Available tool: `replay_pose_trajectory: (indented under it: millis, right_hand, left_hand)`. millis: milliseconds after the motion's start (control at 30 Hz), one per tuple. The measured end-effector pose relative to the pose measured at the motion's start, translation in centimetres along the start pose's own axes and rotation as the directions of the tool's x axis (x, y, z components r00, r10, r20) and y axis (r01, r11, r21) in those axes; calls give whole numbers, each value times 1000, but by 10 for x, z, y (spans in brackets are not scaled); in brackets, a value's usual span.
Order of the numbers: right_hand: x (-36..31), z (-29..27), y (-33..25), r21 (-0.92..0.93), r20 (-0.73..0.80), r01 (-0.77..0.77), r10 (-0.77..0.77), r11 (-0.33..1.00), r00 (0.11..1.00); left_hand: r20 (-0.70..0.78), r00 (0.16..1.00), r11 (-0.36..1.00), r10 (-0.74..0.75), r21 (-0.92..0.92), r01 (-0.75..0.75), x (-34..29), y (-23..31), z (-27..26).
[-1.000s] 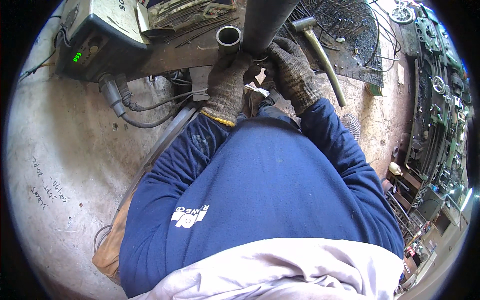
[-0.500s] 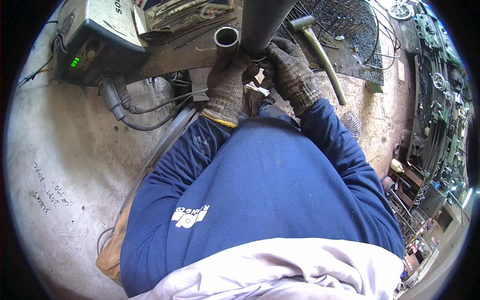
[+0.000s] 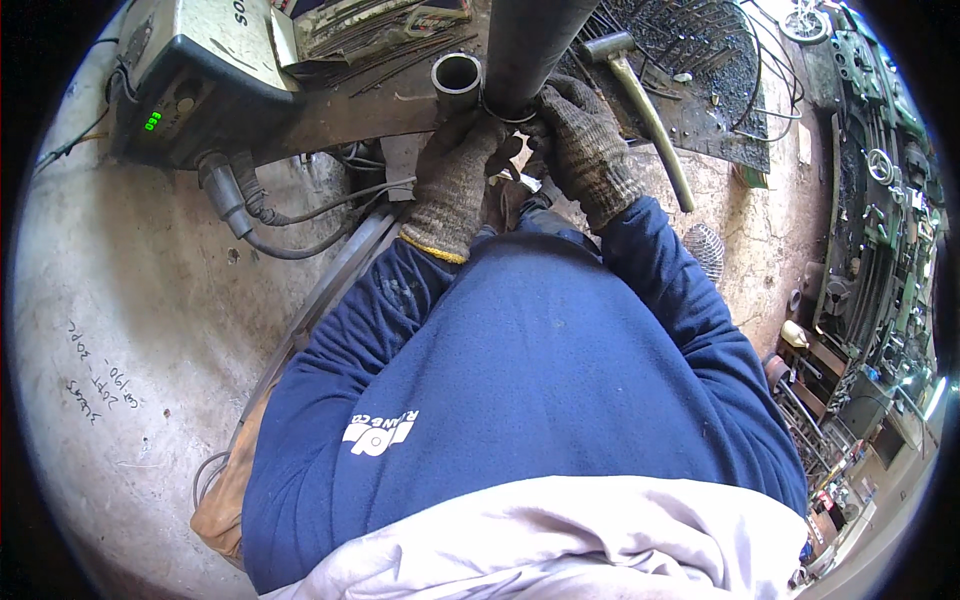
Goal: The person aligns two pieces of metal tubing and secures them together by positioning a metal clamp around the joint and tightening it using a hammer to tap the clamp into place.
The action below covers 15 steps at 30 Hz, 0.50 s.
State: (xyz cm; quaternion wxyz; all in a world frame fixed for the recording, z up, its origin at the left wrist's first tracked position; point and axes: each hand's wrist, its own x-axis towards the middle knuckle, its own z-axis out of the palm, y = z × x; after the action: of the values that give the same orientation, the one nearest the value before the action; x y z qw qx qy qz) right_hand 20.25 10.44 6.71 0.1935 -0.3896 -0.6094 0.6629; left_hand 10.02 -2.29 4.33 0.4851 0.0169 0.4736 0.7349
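Both my hands wear grey-brown knitted work gloves and meet at the near end of a thick dark pipe [image 3: 535,50], which rises toward the top of the view. My left hand [image 3: 455,175] lies just below a short open-ended pipe piece [image 3: 457,80]; its fingers curl in toward the thick pipe's lower end, and what they hold is hidden. My right hand [image 3: 588,145] is closed against the right side of the thick pipe's end. A bright rim shows at that end, between the two hands.
A hammer [image 3: 648,120] lies right of my right hand on the workbench [image 3: 370,110], its handle jutting over the edge. Thin rods [image 3: 400,60] lie behind the short pipe. At left stands a welding machine [image 3: 205,90] with thick cables [image 3: 290,245]. Machinery [image 3: 880,170] lines the far right.
My left hand has shifted slightly down, its fingers a little lower on the pipe's end. The right hand stays against the thick pipe. The view has moved slightly.
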Motion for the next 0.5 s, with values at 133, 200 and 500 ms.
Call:
replay_pose_trajectory:
  millis: [133, 200, 500]
  right_hand:
    - [-1, 1, -4, 30, -8, -67, 67, 997, 998]
    - [-1, 1, -5, 9, -6, -68, 68, 998, 998]
    - [1, -3, 2, 14, 14, -18, 18, 1000, 1000]
  left_hand:
    - [-31, 999, 999, -27, 39, 28, 4, -2, 3]
    - [-87, 995, 998, -45, 29, 48, 5, -4, 5]
    - [-57, 998, 992, -37, 122, 44, 5, 5, 1]
